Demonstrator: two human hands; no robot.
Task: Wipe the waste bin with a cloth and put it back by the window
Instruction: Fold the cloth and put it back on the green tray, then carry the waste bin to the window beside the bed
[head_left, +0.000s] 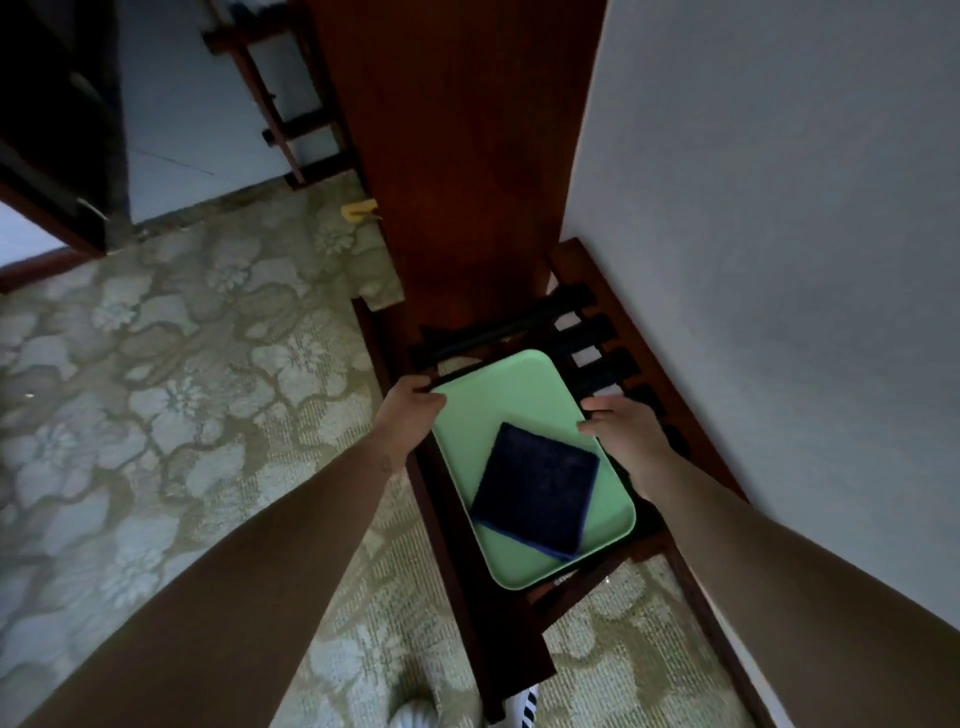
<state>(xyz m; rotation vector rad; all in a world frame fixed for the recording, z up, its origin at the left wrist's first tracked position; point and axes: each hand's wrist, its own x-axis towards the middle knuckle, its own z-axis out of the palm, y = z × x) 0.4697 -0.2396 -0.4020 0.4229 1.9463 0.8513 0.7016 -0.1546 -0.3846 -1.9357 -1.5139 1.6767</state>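
A dark blue folded cloth (540, 486) lies on a light green tray (498, 395). My left hand (410, 410) grips the tray's far left corner, and my right hand (623, 436) grips its right rim. The tray is over a wooden luggage rack (644, 312) with black straps; I cannot tell whether it rests on the straps or hangs just above them. No waste bin is in view.
A tall dark wooden panel (467, 156) rises just behind the rack, with a grey wall (779, 208) to the right. Floral green carpet (182, 389) spreads to the left. A small yellow object (358, 210) lies by the panel's foot. Another wooden rack (280, 104) stands farther back.
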